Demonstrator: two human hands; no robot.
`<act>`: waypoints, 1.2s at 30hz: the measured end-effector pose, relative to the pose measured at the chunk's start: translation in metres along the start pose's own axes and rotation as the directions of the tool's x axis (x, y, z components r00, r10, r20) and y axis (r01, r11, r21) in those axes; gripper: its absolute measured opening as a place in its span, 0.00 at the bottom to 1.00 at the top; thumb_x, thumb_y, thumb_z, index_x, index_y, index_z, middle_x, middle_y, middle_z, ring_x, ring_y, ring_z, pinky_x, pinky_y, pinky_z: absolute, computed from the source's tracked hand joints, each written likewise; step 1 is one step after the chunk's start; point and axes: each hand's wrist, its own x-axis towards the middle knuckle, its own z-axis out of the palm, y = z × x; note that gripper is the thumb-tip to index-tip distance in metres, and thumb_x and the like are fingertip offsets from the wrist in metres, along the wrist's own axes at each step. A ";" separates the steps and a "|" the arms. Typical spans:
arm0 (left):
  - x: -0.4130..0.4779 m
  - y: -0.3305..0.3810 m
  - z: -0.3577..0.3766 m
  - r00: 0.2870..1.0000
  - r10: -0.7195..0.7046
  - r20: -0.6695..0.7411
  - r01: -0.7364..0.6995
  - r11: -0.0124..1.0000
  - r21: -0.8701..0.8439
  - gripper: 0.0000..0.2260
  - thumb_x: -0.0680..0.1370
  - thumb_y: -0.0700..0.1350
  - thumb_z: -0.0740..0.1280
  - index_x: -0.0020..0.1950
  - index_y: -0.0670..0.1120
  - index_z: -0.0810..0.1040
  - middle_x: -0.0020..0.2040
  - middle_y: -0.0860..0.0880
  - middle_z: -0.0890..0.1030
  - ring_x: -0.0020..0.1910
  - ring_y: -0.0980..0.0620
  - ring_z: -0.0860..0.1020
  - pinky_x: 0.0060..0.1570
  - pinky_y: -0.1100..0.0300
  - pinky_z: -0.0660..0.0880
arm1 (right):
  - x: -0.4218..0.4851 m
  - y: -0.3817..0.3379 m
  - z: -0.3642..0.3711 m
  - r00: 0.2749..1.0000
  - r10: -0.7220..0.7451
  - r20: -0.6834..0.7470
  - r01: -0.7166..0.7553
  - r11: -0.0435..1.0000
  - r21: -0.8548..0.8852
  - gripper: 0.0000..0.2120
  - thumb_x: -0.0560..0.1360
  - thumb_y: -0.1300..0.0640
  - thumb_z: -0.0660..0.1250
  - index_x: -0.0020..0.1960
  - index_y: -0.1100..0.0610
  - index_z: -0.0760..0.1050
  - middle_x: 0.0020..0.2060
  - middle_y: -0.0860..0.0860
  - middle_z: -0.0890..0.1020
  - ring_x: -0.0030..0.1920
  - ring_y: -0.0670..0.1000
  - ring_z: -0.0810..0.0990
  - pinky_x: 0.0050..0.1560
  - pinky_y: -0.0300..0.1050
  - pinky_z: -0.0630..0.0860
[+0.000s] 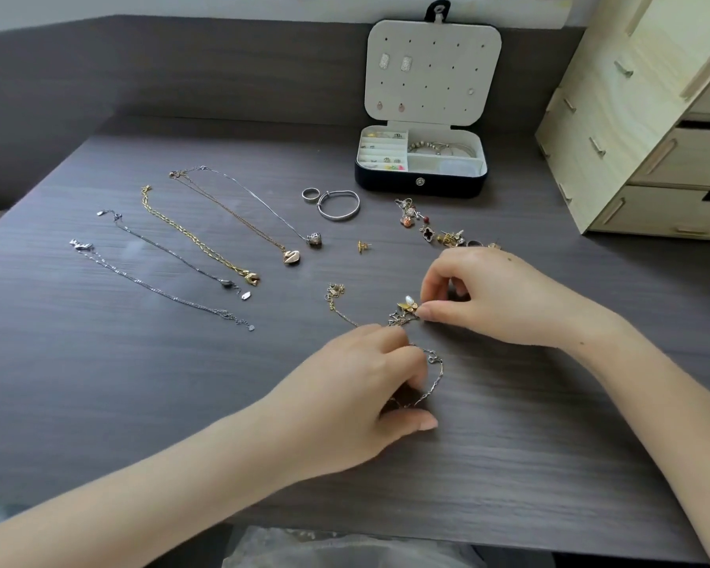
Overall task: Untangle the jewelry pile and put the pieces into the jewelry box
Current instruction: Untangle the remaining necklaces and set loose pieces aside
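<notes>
A small tangle of thin gold and silver chains (pixel 402 317) with a gold and pearl charm lies on the dark table between my hands. My right hand (pixel 484 297) pinches the tangle at the charm. My left hand (pixel 369 387) is curled over a silver chain (pixel 437 375) that loops out under its fingers. The open jewelry box (pixel 421 182), black outside and white inside, stands at the back with rings, earrings and bangles in its compartments. Several untangled necklaces (pixel 206 239) lie stretched out in a row to the left.
A silver bangle (pixel 339 205) and a ring (pixel 310 194) lie in front of the box. A gold stud earring (pixel 362 246) sits alone. A heap of earrings and charms (pixel 431 227) lies behind my right hand. A wooden drawer unit (pixel 648 129) stands at the right.
</notes>
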 end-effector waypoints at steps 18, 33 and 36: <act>0.024 -0.022 -0.053 0.939 -0.341 -0.048 0.247 0.764 -0.597 0.09 0.79 0.46 0.62 0.41 0.45 0.74 0.33 0.57 0.77 0.31 0.63 0.72 0.34 0.71 0.68 | -0.004 0.011 -0.020 0.992 0.026 0.122 -0.027 1.000 0.005 0.04 0.71 0.53 0.71 0.39 0.50 0.77 0.33 0.42 0.76 0.34 0.33 0.72 0.34 0.28 0.67; 0.090 -0.063 -0.046 0.728 -0.675 -0.117 0.507 0.646 -0.571 0.14 0.81 0.43 0.59 0.35 0.44 0.71 0.34 0.47 0.76 0.31 0.52 0.78 0.32 0.63 0.73 | -0.008 0.013 -0.025 0.964 0.003 0.266 -0.017 0.999 0.049 0.03 0.71 0.55 0.70 0.40 0.49 0.78 0.34 0.44 0.78 0.34 0.41 0.75 0.39 0.39 0.75; 0.091 -0.064 -0.033 0.734 -0.645 -0.214 0.562 0.753 -0.342 0.07 0.79 0.44 0.62 0.42 0.44 0.72 0.36 0.48 0.79 0.41 0.44 0.79 0.43 0.56 0.75 | -0.008 0.014 -0.025 0.962 0.008 0.271 -0.025 0.998 0.061 0.03 0.71 0.55 0.70 0.40 0.49 0.78 0.34 0.44 0.79 0.34 0.41 0.75 0.39 0.40 0.75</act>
